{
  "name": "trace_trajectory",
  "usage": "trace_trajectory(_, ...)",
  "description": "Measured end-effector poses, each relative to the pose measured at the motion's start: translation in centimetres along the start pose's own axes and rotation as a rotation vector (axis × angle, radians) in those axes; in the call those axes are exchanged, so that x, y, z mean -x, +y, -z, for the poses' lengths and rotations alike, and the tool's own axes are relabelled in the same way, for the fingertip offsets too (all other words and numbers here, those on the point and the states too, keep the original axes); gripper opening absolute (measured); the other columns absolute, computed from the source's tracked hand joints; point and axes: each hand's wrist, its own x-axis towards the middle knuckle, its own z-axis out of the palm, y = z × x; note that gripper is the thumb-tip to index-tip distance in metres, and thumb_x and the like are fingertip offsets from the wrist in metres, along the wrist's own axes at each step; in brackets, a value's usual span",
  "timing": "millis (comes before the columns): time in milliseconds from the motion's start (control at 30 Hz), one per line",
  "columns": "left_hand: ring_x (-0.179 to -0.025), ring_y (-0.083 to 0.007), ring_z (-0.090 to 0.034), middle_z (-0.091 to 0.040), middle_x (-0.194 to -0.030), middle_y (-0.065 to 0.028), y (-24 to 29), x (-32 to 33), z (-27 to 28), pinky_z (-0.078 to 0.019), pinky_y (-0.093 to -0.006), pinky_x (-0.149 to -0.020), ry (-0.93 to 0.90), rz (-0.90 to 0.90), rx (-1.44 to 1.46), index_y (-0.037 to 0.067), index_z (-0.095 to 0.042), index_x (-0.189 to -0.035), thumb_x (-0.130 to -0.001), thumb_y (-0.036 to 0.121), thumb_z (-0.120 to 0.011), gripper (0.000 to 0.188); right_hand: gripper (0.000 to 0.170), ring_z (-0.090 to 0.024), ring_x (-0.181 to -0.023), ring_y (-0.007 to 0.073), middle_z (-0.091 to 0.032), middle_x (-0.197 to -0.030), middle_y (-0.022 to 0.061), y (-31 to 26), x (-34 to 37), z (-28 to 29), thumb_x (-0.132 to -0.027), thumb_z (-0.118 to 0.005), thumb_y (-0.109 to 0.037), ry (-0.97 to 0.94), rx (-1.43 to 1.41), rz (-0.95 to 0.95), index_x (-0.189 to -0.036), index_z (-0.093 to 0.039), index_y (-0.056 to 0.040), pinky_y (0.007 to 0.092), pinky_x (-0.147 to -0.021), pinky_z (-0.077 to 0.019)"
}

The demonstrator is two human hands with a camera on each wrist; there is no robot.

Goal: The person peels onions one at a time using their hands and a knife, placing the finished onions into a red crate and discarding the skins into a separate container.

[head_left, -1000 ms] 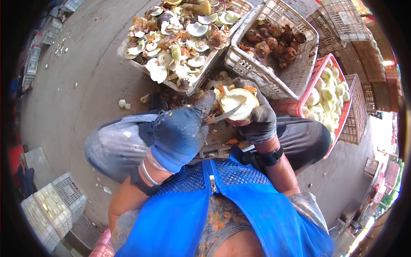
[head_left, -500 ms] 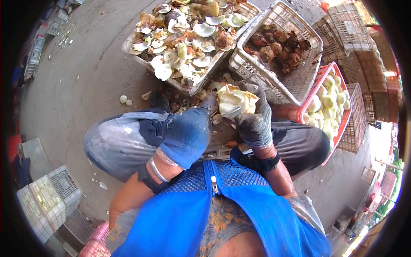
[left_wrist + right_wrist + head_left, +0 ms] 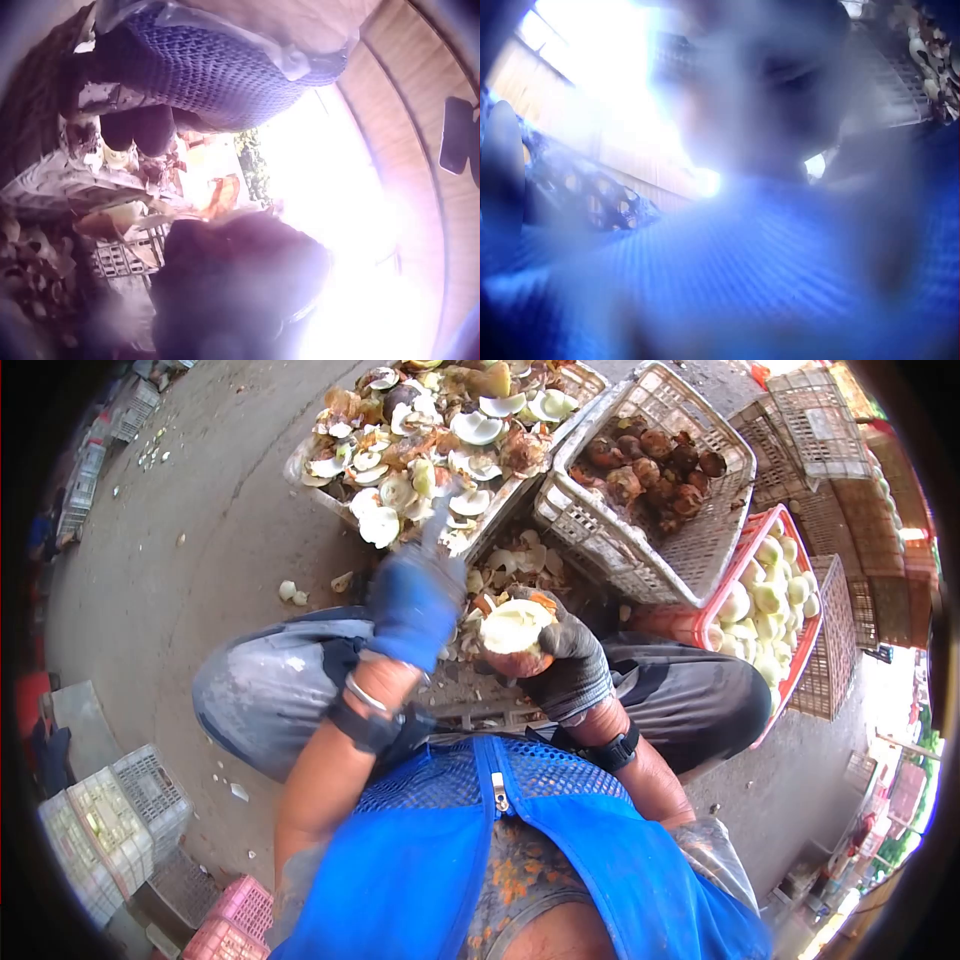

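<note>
My left hand (image 3: 415,605), in a blue glove, is motion-blurred beside the near edge of the scrap crate. A narrow grey shape, seemingly the knife (image 3: 437,525), extends from it over the scraps. In the left wrist view my left hand (image 3: 202,79) shows curled dark fingers. My right hand (image 3: 572,665), in a dark grey glove, grips an onion (image 3: 515,638) with its pale cut face up and brown skin below. The hands are apart. Glare and blur hide most of my right hand (image 3: 757,97) in the right wrist view.
The scrap crate (image 3: 480,538) is heaped with peelings. Beside it stand a crate (image 3: 690,565) of brown onions and a red crate (image 3: 797,660) of peeled ones. Peelings (image 3: 525,560) lie between my knees. Stacked crates (image 3: 110,820) stand at lower left.
My left hand has moved away from the onion, left and forward toward the scrap crate. My right hand has come slightly left and nearer my body, with the onion's cut face turned up.
</note>
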Motion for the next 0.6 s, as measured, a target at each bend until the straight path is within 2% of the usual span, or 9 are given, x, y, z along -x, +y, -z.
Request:
trace_trajectory(33,-0.063,-0.0358,-0.068,-0.067,-0.07,-0.0168,-0.7,0.2,0.0,-0.0524,-0.045,-0.054,0.014,0.046,0.064,0.004,-0.07,-0.113,-0.087,0.014,-0.065,0.028,0.07,-0.068,-0.104,0.0249,-0.065,-0.123,0.0159,-0.1,0.4,0.4,-0.075,-0.083,-0.01,0.006,-0.004,-0.003,-0.135,-0.049,-0.0016,0.0373,-0.091,-0.0584)
trace_trajectory(100,-0.065,-0.0389,-0.069,-0.068,-0.072,-0.0196,-2.0,0.4,0.2,-0.0532,-0.045,-0.056,0.044,0.128,0.192,0.003,-0.072,-0.101,-0.087,0.017,-0.069,0.02,0.07,-0.068,-0.106,0.0226,-0.065,-0.123,0.0149,-1.1,1.1,-0.4,-0.076,-0.083,-0.004,0.03,0.331,0.183,-0.136,-0.047,-0.0022,0.0342,-0.088,-0.059)
trace_trajectory(167,-0.068,-0.0419,-0.069,-0.069,-0.074,-0.0224,-2.8,-0.2,0.3,-0.054,-0.0449,-0.058,0.076,0.191,0.317,0.002,-0.074,-0.089,-0.088,0.021,-0.072,0.019,0.075,-0.066,-0.111,0.022,-0.065,-0.127,0.0132,-2.5,0.7,0.3,-0.075,-0.088,-0.006,-0.08,0.245,0.209,-0.137,-0.046,-0.003,0.0344,-0.09,-0.0586)
trace_trajectory(200,-0.073,-0.0384,-0.071,-0.072,-0.082,-0.0193,-0.7,-0.4,2.8,-0.0557,-0.0441,-0.061,0.103,0.127,0.405,0.003,-0.074,-0.099,-0.088,0.015,-0.071,0.017,0.075,-0.066,-0.113,0.0223,-0.064,-0.128,0.0129,-2.4,0.6,-0.3,-0.075,-0.088,-0.009,-0.053,0.254,0.272,-0.138,-0.047,-0.0027,0.0355,-0.093,-0.0579)
trace_trajectory(300,-0.075,-0.0334,-0.072,-0.073,-0.088,-0.0163,1.6,0.2,4.0,-0.057,-0.0433,-0.065,0.069,-0.043,0.401,0.006,-0.074,-0.11,-0.085,0.01,-0.071,0.026,0.075,-0.065,-0.117,0.0226,-0.064,-0.131,0.0128,-2.7,0.9,-1.2,-0.077,-0.089,-0.016,0.019,0.368,0.352,-0.138,-0.047,-0.0019,0.037,-0.098,-0.056)
trace_trajectory(367,-0.068,-0.0298,-0.069,-0.07,-0.08,-0.0129,2.4,0.6,5.4,-0.0556,-0.0421,-0.06,0.024,-0.108,0.272,0.007,-0.072,-0.117,-0.083,0.01,-0.07,0.034,0.075,-0.065,-0.118,0.0225,-0.064,-0.132,0.013,-2.8,1.2,-1.3,-0.078,-0.089,-0.02,0.054,0.478,0.354,-0.138,-0.048,-0.0013,0.0375,-0.1,-0.0549)
trace_trajectory(433,-0.063,-0.0271,-0.066,-0.065,-0.072,-0.0096,2.5,0.8,5.8,-0.0525,-0.0405,-0.055,-0.18,-0.202,0.02,0.006,-0.067,-0.127,-0.083,0.011,-0.066,0.044,0.072,-0.064,-0.119,0.0214,-0.064,-0.132,0.013,-3.0,1.2,-1.5,-0.08,-0.088,-0.022,0.077,0.562,0.354,-0.137,-0.049,-0.0011,0.0365,-0.101,-0.054)
trace_trajectory(567,-0.06,-0.0246,-0.063,-0.06,-0.068,-0.0073,2.3,1.0,5.7,-0.0496,-0.0397,-0.051,-0.236,-0.212,-0.025,0.004,-0.063,-0.133,-0.085,0.012,-0.061,0.049,0.071,-0.065,-0.118,0.0203,-0.065,-0.13,0.0124,-3.0,1.2,-1.9,-0.079,-0.089,-0.018,0.051,0.512,0.34,-0.136,-0.05,-0.0012,0.036,-0.101,-0.0541)
trace_trajectory(600,-0.06,-0.024,-0.064,-0.06,-0.068,-0.0072,2.2,1.0,5.7,-0.0496,-0.0398,-0.05,-0.23,-0.232,-0.063,0.004,-0.062,-0.135,-0.086,0.012,-0.061,0.05,0.07,-0.065,-0.117,0.0204,-0.065,-0.13,0.0123,-2.9,1.3,-2.1,-0.079,-0.088,-0.016,0.096,0.616,0.333,-0.135,-0.05,-0.0011,0.0359,-0.1,-0.0543)
